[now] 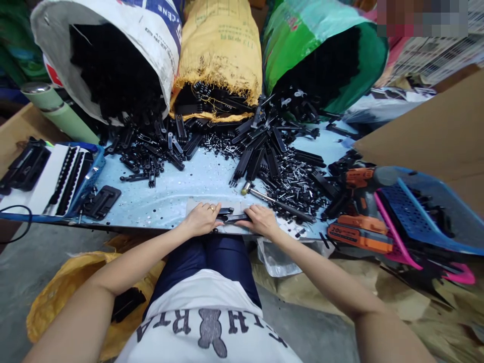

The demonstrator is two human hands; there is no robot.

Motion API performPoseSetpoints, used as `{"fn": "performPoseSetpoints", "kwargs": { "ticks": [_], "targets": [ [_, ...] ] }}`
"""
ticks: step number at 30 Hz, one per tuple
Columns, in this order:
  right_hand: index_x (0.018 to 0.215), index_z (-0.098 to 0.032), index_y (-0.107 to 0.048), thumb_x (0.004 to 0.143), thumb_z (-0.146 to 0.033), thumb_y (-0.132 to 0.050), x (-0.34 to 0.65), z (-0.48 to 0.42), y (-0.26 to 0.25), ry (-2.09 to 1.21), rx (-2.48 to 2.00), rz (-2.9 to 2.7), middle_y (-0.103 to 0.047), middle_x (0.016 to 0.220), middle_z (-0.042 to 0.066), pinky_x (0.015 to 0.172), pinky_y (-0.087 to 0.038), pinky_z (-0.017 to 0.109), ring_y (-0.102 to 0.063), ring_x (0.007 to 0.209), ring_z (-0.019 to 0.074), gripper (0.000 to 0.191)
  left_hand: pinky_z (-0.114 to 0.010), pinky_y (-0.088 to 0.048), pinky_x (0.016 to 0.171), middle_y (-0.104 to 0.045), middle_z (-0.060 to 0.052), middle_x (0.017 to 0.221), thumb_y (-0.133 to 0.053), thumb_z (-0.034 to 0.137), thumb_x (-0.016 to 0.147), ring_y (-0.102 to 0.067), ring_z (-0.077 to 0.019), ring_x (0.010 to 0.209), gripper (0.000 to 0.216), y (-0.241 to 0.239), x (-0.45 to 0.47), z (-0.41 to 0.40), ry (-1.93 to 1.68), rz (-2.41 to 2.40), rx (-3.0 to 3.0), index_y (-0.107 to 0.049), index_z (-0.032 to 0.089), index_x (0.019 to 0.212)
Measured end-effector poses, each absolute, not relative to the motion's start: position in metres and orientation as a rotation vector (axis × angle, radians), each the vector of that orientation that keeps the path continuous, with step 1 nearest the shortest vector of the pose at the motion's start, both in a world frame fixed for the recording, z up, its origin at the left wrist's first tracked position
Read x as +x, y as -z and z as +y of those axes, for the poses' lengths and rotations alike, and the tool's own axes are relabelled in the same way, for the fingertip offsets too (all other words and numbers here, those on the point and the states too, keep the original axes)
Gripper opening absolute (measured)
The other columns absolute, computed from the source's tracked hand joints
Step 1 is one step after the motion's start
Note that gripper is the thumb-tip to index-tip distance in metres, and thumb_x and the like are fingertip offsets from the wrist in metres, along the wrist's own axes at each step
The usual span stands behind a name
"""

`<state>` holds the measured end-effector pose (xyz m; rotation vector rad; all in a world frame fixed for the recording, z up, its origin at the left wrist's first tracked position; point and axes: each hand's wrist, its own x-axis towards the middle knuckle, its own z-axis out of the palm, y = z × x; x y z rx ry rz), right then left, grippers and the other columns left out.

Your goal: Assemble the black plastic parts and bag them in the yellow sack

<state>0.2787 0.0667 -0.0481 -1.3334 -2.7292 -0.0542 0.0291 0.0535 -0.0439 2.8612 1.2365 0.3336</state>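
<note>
At the table's front edge, a black plastic part [232, 218] with a slotted, bracket-like end lies between my hands over a pale flat plate [191, 205]. My left hand [204, 219], with a ring on one finger, is closed on its left side. From the right, my right hand [261, 221] grips the other end with bent fingers. My fingers hide much of the part, so I cannot tell whether it is one piece or two joined. Just beyond my right hand lies a hammer [278, 202], its head toward the left.
Three sacks, white [162, 55], yellow [221, 45] and green [298, 40], spill black parts onto the blue tabletop [170, 194]. Small metal pins [298, 181] lie heaped at right. An orange cordless drill [359, 234] and blue baskets [446, 196] stand right; a green flask [56, 108] leans left.
</note>
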Motion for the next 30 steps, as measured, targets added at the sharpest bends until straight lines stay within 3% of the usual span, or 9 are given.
{"fn": "performPoseSetpoints", "kwargs": {
  "ticks": [3, 6, 12, 14, 16, 18, 20, 25, 30],
  "targets": [
    [0.062, -0.014, -0.061, 0.082, -0.069, -0.037, 0.277, 0.065, 0.031, 0.080, -1.332, -2.711, -0.058, 0.060, 0.010, 0.056, -0.035, 0.029, -0.054, 0.059, 0.0183, 0.063, -0.033, -0.041, 0.061, -0.064, -0.013, 0.072, -0.034, 0.042, 0.093, -0.061, -0.0228, 0.069, 0.045, 0.038, 0.020, 0.069, -0.411, 1.228, 2.858, -0.064, 0.009, 0.085],
    [0.057, -0.017, -0.057, 0.084, -0.070, -0.029, 0.272, 0.053, -0.006, -0.137, -0.987, -2.723, -0.053, 0.053, 0.006, 0.051, -0.030, 0.028, -0.048, 0.050, 0.0142, 0.065, -0.030, -0.038, 0.053, -0.058, -0.007, 0.057, -0.022, 0.050, 0.094, -0.056, -0.0175, 0.055, 0.058, 0.015, 0.009, 0.059, -0.681, 1.092, 2.756, -0.058, 0.016, 0.064],
    [0.062, -0.021, -0.054, 0.090, -0.063, -0.022, 0.217, 0.014, -0.035, -0.882, -0.199, -2.337, -0.042, 0.047, -0.001, 0.049, -0.036, 0.027, -0.044, 0.044, 0.0128, 0.060, -0.029, -0.039, 0.049, -0.053, -0.002, 0.049, -0.007, 0.050, 0.095, -0.050, -0.0131, 0.046, 0.061, -0.038, 0.014, -0.020, -1.279, 0.647, 2.149, -0.050, 0.021, 0.064],
    [0.070, -0.021, -0.056, 0.090, -0.060, -0.023, 0.187, 0.007, -0.013, -0.889, -0.316, -2.129, -0.049, 0.056, 0.002, 0.054, -0.043, 0.029, -0.051, 0.052, 0.0153, 0.055, -0.030, -0.042, 0.050, -0.055, -0.003, 0.052, -0.010, 0.050, 0.094, -0.053, -0.0143, 0.049, 0.059, -0.039, 0.024, -0.031, -1.460, 0.712, 2.060, -0.054, 0.021, 0.070],
    [0.087, -0.020, -0.057, 0.090, -0.057, -0.022, 0.159, 0.010, 0.013, -0.773, -0.677, -1.942, -0.058, 0.084, 0.011, 0.070, -0.049, 0.037, -0.059, 0.078, 0.0218, 0.051, -0.032, -0.048, 0.056, -0.063, -0.007, 0.065, -0.009, 0.049, 0.094, -0.060, -0.0173, 0.062, 0.059, -0.030, 0.030, -0.029, -1.556, 0.859, 2.085, -0.061, 0.021, 0.086],
    [0.107, -0.021, -0.052, 0.090, -0.051, -0.024, 0.142, 0.025, 0.030, -0.655, -0.973, -1.892, -0.050, 0.116, 0.017, 0.086, -0.046, 0.045, -0.052, 0.108, 0.0278, 0.045, -0.036, -0.051, 0.066, -0.067, -0.011, 0.082, -0.003, 0.049, 0.094, -0.064, -0.0202, 0.080, 0.065, -0.014, 0.031, -0.015, -1.554, 0.979, 2.214, -0.060, 0.021, 0.106],
    [0.118, -0.023, -0.046, 0.089, -0.043, -0.028, 0.140, 0.057, 0.035, -0.576, -1.075, -2.002, -0.041, 0.131, 0.015, 0.095, -0.040, 0.047, -0.041, 0.123, 0.0283, 0.039, -0.037, -0.052, 0.072, -0.066, -0.014, 0.092, 0.004, 0.051, 0.092, -0.063, -0.0224, 0.091, 0.073, 0.005, 0.025, 0.007, -1.556, 1.067, 2.394, -0.055, 0.017, 0.119],
    [0.112, -0.019, -0.051, 0.088, -0.038, -0.042, 0.181, 0.190, 0.010, -0.240, -1.114, -2.270, -0.048, 0.128, 0.014, 0.101, -0.032, 0.046, -0.040, 0.121, 0.0270, 0.032, -0.033, -0.046, 0.068, -0.064, -0.016, 0.091, -0.012, 0.064, 0.087, -0.061, -0.0238, 0.083, 0.075, 0.041, 0.005, 0.089, -0.975, 1.582, 2.716, -0.056, 0.012, 0.119],
    [0.117, -0.012, -0.051, 0.087, -0.028, -0.045, 0.195, 0.304, -0.010, 0.040, -1.475, -2.352, -0.051, 0.122, 0.017, 0.092, -0.037, 0.043, -0.041, 0.113, 0.0299, 0.034, -0.037, -0.044, 0.069, -0.061, -0.020, 0.093, -0.032, 0.064, 0.085, -0.058, -0.0291, 0.087, 0.071, 0.053, 0.009, 0.167, -0.507, 1.720, 2.681, -0.057, 0.005, 0.115]
  ]
}}
